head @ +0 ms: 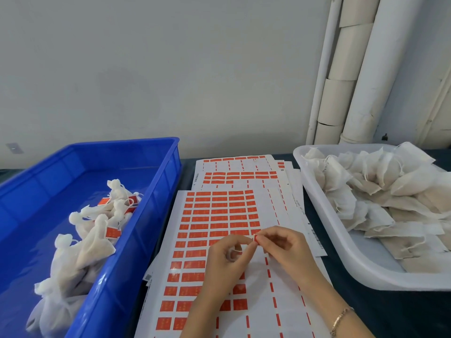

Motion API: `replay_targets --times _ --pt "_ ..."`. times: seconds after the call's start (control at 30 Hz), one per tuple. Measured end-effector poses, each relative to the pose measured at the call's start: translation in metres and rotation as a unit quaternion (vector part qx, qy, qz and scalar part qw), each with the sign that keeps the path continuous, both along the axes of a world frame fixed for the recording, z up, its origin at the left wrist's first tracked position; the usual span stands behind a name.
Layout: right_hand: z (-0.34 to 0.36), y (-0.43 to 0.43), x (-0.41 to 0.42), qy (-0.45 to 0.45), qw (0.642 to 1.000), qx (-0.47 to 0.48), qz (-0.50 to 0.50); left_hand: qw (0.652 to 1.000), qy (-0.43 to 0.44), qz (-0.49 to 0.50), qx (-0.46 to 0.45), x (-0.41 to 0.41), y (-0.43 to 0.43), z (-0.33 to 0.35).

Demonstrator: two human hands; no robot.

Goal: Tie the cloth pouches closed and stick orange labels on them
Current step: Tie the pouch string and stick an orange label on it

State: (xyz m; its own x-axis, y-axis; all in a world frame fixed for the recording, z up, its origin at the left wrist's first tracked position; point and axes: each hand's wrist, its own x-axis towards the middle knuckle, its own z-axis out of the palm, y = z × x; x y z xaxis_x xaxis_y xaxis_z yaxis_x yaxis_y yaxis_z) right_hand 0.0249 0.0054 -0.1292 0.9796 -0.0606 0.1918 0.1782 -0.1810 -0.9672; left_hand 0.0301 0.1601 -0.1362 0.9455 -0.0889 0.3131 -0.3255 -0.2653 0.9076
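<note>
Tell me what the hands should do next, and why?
Probably fold the orange label around the white string. The right hand pinches the label off its sheet, the left hand holds the string right beside it, and finished pouches in the blue crate carry orange labels too.

Left hand: back toward camera, fingers curled round a white cord, tips meeting the right's. Right hand: thumb and forefinger pinching an orange label. Both forearms entering from the lower edge, converging at centre; bracelet on right wrist.
</note>
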Motion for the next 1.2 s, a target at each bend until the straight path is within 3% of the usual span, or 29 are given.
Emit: replay_targets --times 0.4,0.6,0.77,1.0,1.1,1.2 --pt "0.006 0.003 0.001 0.045 0.998 0.030 0.013 1.000 0.025 0.004 0.008 0.001 -0.001 0.005" --pt "0.008 0.002 0.005 0.066 0.996 -0.019 -0.062 0.993 0.116 -0.017 0.008 -0.008 0.010 0.012" --pt "0.014 0.015 -0.003 0.075 0.995 -0.041 -0.054 0.981 0.171 0.077 0.052 -0.025 0.023 0.021" --pt "0.052 0.037 -0.036 0.058 0.988 -0.106 0.098 0.987 0.070 0.079 0.124 -0.073 0.056 0.070" --pt "0.082 0.060 -0.057 -0.015 0.957 -0.183 0.223 0.989 0.004 0.045 0.141 -0.105 0.084 0.098" --pt "0.116 0.099 -0.072 -0.095 0.945 -0.208 0.235 0.986 -0.076 0.054 0.138 -0.137 0.116 0.130"
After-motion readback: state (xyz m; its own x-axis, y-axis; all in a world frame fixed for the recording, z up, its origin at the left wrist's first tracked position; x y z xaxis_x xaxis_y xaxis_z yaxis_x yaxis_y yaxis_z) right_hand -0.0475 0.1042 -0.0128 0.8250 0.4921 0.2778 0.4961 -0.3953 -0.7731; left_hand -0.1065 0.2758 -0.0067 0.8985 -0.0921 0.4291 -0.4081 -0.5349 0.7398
